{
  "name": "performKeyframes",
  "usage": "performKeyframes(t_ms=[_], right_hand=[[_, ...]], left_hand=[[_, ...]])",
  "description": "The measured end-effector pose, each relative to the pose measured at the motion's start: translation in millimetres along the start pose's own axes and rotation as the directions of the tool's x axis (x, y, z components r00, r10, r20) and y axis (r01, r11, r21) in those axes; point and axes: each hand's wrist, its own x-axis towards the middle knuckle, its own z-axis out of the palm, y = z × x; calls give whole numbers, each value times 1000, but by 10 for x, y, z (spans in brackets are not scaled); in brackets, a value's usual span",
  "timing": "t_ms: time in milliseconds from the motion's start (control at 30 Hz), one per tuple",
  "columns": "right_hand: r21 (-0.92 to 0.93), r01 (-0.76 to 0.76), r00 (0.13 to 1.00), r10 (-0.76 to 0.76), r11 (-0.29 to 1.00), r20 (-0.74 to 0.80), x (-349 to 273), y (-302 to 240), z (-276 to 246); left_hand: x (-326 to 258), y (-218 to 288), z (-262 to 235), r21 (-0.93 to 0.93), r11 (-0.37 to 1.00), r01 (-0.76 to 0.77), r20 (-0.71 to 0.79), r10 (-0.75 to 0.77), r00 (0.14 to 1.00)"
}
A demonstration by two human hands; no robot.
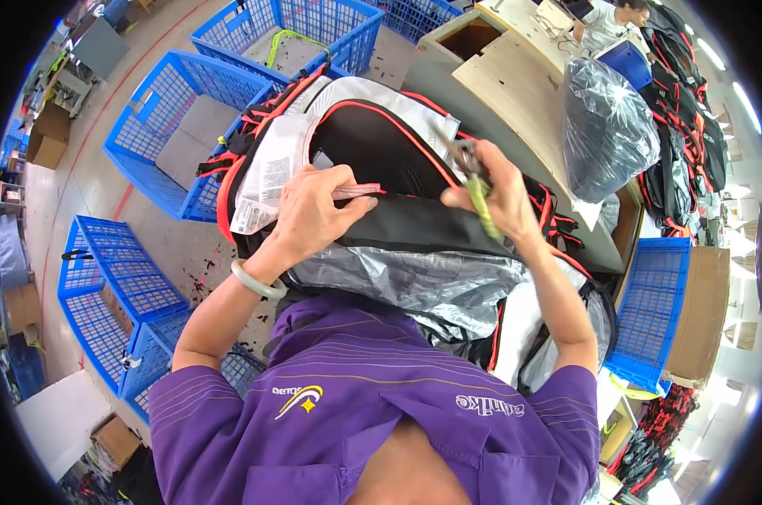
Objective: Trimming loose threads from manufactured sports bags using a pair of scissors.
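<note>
Pinched between the thumb and fingers of the left hand (313, 215) was a thin pinkish strip (357, 192) at the upper edge of a black, white and red fabric backpack (372, 143); the hand rested flat on the bag. Right hand (503, 198): closed round small metal snips with a yellow-green handle (475, 181), blades up, just above the bag's black panel. Backpack: lay against the person's chest, partly sleeved in crinkled silvery-grey plastic film (414, 282), red piping round a smooth black front. White rectangular paper tag with fine dark print (267, 172): lay on the bag's left shoulder, beside the left hand. Pale green bangle (257, 282): on the left wrist. Blue plastic lattice crates (179, 118): on the concrete floor at left. Clear wrinkled plastic bag over a dark bundle (604, 126): on a wooden bench at upper right. Further black-and-red backpacks (692, 126): stacked beyond it.
</note>
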Motion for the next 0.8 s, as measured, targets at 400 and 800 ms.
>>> performKeyframes(t_ms=[400, 800], right_hand=[[-250, 157, 964, -93, 955, 249, -208, 242, -18], [-93, 45, 992, -34, 995, 124, -298, 357, 69]], left_hand=[[122, 51, 9, -30, 995, 92, 110, -88, 990], [140, 42, 9, -56, 995, 86, 114, -79, 990]])
